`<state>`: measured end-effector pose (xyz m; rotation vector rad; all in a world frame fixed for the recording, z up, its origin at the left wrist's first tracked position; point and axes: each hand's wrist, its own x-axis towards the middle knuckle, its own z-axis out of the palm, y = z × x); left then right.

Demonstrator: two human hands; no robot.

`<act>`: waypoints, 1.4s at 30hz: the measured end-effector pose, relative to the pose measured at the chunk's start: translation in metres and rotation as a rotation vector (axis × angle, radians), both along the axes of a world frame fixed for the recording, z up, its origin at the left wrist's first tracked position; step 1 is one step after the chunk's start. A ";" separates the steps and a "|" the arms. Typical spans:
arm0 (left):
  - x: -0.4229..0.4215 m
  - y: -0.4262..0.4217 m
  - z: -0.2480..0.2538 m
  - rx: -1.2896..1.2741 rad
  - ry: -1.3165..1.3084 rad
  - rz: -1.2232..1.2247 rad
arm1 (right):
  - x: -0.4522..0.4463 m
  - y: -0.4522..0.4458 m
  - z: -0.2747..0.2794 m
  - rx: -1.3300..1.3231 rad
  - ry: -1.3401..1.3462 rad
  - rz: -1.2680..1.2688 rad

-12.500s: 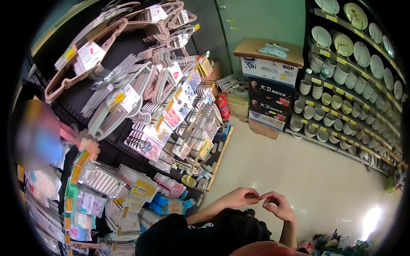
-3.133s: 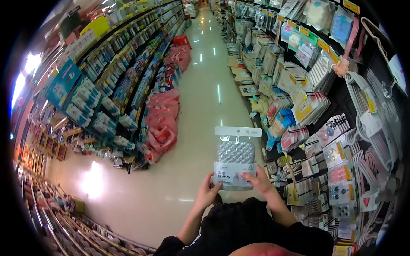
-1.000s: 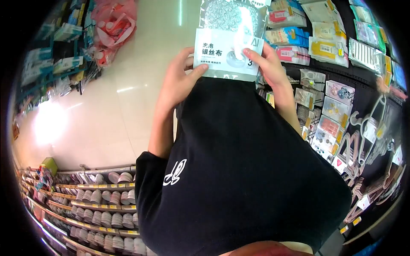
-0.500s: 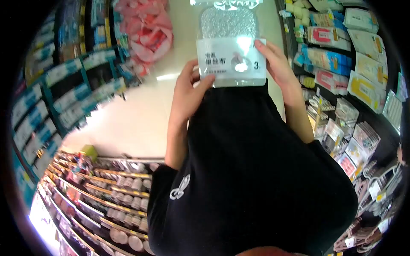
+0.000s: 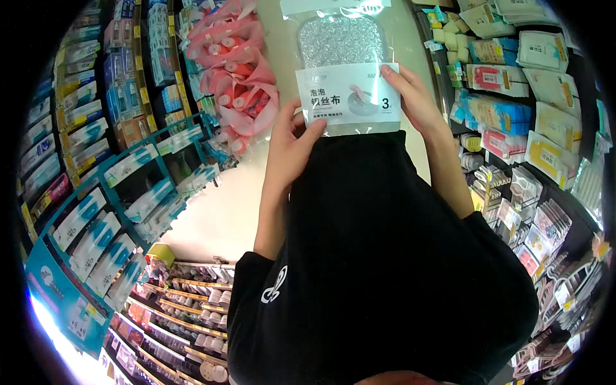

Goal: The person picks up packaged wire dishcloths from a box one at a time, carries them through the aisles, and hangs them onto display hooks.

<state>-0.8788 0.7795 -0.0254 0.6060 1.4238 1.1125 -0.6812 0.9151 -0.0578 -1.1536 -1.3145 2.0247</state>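
A clear packet of silvery wire dishcloths [image 5: 341,42] is held up in front of my body, its white label with black lettering and a large 3 facing me. My left hand [image 5: 291,142] grips the lower left edge, thumb on the label and fingers mostly behind. At the right edge, my right hand [image 5: 410,96] pinches the packet, with the thumb lying on the label's upper corner. The fingers behind the packet are hidden. Below it my black top [image 5: 385,256] fills the middle of the view.
Hanging packs of cloths [image 5: 491,78] and sponges line the right, above hangers [image 5: 564,289]. On the left are shelves of packets [image 5: 83,128] and a teal display stand [image 5: 128,186]. Pink bags with red-capped bottles [image 5: 240,96] stand beyond. Shelves of cups [image 5: 205,314] are at lower left.
The view has swung, bringing more of the left shelves and teal stand into sight. The packet sits slightly lower in view, with less glare on its label. Both hands keep their hold.
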 end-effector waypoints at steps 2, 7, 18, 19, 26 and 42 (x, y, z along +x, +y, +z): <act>-0.006 0.012 0.003 0.017 0.000 -0.016 | -0.002 0.005 0.003 0.009 0.024 -0.045; -0.015 0.033 -0.003 0.048 0.006 -0.060 | -0.004 0.018 0.010 0.010 0.070 -0.070; -0.009 0.068 -0.014 0.045 0.024 -0.271 | 0.020 0.011 -0.005 0.048 0.104 -0.247; -0.009 0.074 -0.015 0.072 0.034 -0.302 | 0.022 0.010 -0.008 0.043 0.108 -0.276; -0.003 0.120 -0.014 0.097 0.004 -0.401 | 0.036 0.023 -0.008 0.057 0.119 -0.411; -0.109 0.187 -0.103 0.103 0.184 -0.314 | -0.081 0.156 -0.011 0.022 -0.140 -0.020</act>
